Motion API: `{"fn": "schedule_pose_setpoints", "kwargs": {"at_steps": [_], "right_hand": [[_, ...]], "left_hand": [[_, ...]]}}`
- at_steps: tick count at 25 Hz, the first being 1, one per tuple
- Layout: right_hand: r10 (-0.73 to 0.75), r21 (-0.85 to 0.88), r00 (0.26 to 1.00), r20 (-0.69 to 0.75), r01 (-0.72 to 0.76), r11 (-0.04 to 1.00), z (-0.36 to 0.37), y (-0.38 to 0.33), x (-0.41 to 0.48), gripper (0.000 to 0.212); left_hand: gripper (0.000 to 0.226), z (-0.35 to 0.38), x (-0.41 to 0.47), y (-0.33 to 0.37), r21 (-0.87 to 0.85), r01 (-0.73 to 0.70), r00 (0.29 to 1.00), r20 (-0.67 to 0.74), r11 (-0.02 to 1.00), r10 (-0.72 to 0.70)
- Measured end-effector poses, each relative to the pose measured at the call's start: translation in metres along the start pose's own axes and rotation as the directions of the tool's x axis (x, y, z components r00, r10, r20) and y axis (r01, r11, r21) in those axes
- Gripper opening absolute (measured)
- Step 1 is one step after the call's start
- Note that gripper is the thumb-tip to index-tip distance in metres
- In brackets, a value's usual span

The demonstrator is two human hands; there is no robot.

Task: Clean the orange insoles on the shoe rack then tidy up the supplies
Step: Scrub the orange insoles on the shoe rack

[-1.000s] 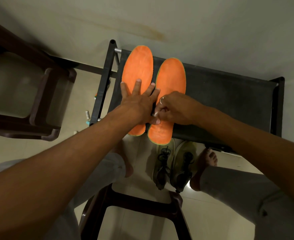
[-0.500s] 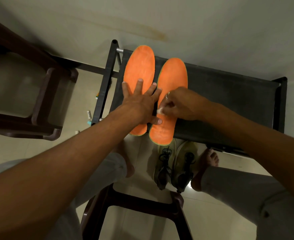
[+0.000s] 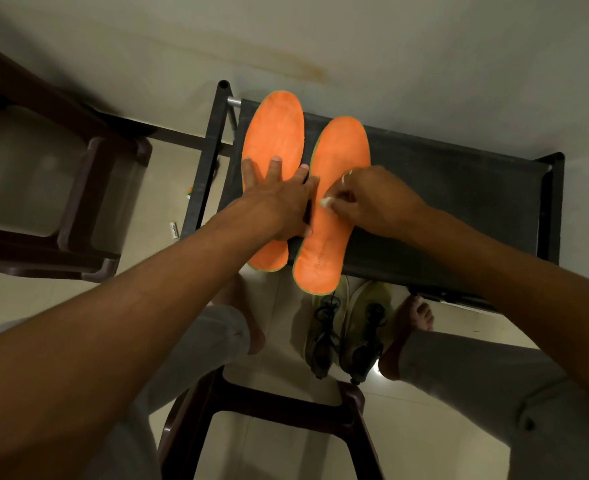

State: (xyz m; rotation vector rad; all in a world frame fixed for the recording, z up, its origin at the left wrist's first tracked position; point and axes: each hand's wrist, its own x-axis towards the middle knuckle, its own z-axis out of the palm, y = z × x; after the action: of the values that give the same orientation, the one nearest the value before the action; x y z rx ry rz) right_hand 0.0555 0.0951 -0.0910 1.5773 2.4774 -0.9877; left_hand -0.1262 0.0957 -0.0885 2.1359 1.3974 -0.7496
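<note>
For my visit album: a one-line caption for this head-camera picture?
Left hand presses the left orange insole flat on the shoe rack; right hand pinches a small white piece against the right insole.

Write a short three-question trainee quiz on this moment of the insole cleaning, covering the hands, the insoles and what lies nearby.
1. True or false: the left hand lies flat, fingers spread, on the left insole.
2. What does the right hand pinch against the right insole?
A) a small white piece
B) a brush
C) a spray bottle
3. Fill in: the pair of laced shoes stands on the ____, below the near edge of the shoe rack.

Key: 1 true; 2 A; 3 floor.
</note>
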Motion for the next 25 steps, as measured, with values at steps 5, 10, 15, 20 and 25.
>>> {"fn": "schedule_pose_setpoints", "kwargs": {"at_steps": [5,10,15,20,25], "right_hand": [[0.035,-0.116,0.989,-0.141,-0.051,0.992,0.017,0.002,-0.008,0.025],[-0.017,-0.18,0.981,-0.192,-0.018,0.984,0.021,0.008,-0.016,0.026],[-0.116,-0.22,0.961,-0.249,0.061,0.974,0.021,0.009,-0.021,0.024],[-0.122,-0.28,0.966,-0.23,0.055,0.958,0.028,0.011,-0.021,0.027],[-0.176,-0.075,0.979,-0.102,0.169,0.983,0.042,-0.003,-0.041,0.026]], "left_hand": [[0.029,-0.015,0.003,0.008,-0.082,0.054,0.958,-0.278,0.995,-0.075],[0.039,-0.011,0.02,0.006,-0.344,0.029,0.928,-0.338,0.938,-0.153],[0.035,-0.012,0.034,0.006,-0.567,0.025,0.913,-0.322,0.823,-0.249],[0.033,-0.012,0.036,0.008,-0.632,0.026,0.909,-0.307,0.775,-0.281],[0.032,-0.01,0.036,0.007,-0.62,0.027,0.908,-0.313,0.784,-0.279]]}}
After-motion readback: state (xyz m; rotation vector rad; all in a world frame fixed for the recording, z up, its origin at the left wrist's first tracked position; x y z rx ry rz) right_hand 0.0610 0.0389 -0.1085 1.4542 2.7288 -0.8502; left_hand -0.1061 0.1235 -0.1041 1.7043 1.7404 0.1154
